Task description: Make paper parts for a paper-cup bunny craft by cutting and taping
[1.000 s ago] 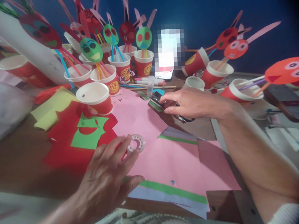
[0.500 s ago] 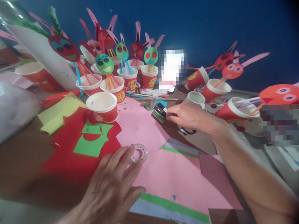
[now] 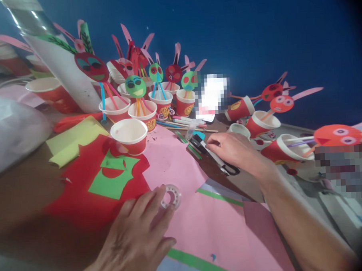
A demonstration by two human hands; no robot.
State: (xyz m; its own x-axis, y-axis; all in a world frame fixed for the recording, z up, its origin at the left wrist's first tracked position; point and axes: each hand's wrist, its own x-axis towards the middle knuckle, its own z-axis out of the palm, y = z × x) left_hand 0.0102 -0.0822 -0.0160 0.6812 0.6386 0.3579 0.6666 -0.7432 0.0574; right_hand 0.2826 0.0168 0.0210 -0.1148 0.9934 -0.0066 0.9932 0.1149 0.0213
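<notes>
My left hand (image 3: 137, 229) rests on the pink paper (image 3: 215, 226) with its fingers stretched out. Two of its fingertips touch the near side of a clear tape roll (image 3: 175, 196) lying flat there. Farther right, my right hand (image 3: 232, 147) reaches over the table with its fingers curled and pinched; their tips are partly hidden, so what they grip is unclear. Just beside and under it lie black-handled scissors (image 3: 233, 171) and a black marker-like piece (image 3: 196, 142). Green sticks (image 3: 194, 151) lie to the left of these.
Left of the pink paper are red paper (image 3: 78, 184), a cut green sheet (image 3: 109, 184) and yellow paper (image 3: 79, 138). A paper cup (image 3: 129, 139) stands on the red sheet. Behind are several cups with puppet heads (image 3: 136, 86). A blurred phone (image 3: 212, 96) leans at the wall.
The camera view has tilted, so the things appear lower. My right hand has shifted slightly, uncovering more of the scissors. My left hand stays at the tape roll.
</notes>
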